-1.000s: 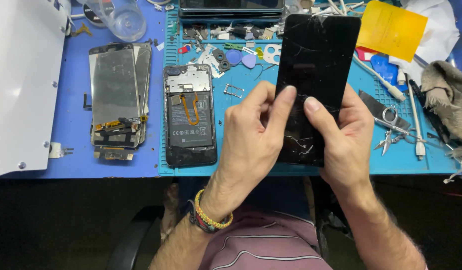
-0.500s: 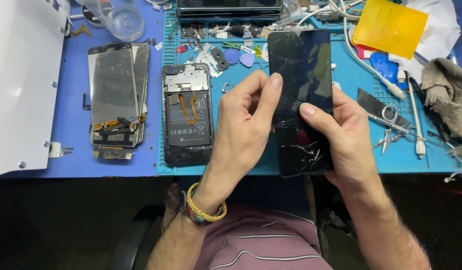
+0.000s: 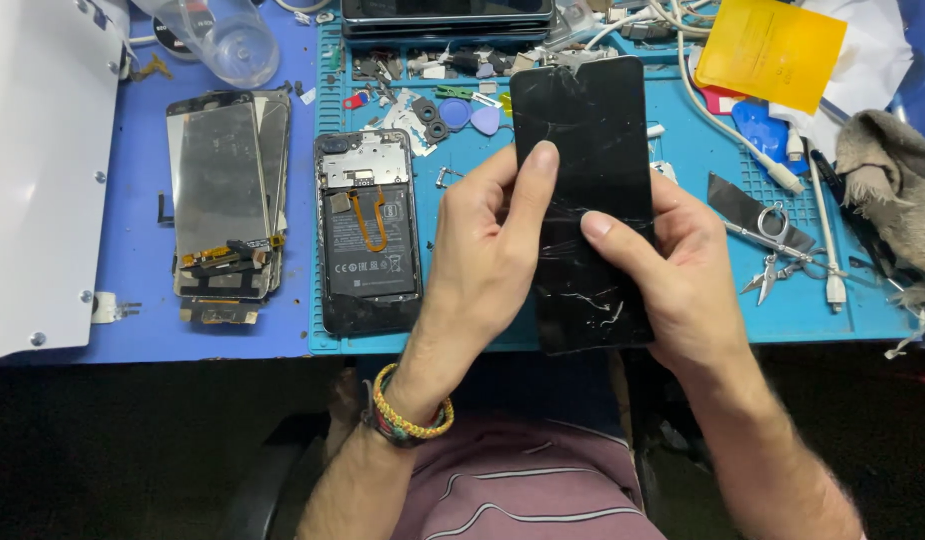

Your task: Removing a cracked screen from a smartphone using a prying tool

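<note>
Cracked glossy glass screen; matt rubbery blue mat.

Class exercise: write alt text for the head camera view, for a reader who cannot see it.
Two bare hands, left hand and right hand, hold a cracked black phone screen upright over a blue work mat. An opened phone lies to its left.

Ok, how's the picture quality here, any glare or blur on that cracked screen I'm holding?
Head view: sharp, with no motion blur on the left hand or right hand. The cracked black screen shows only faint sheen, so its cracks read clearly. The mat is evenly lit, and below the table edge the frame falls dark.
</note>
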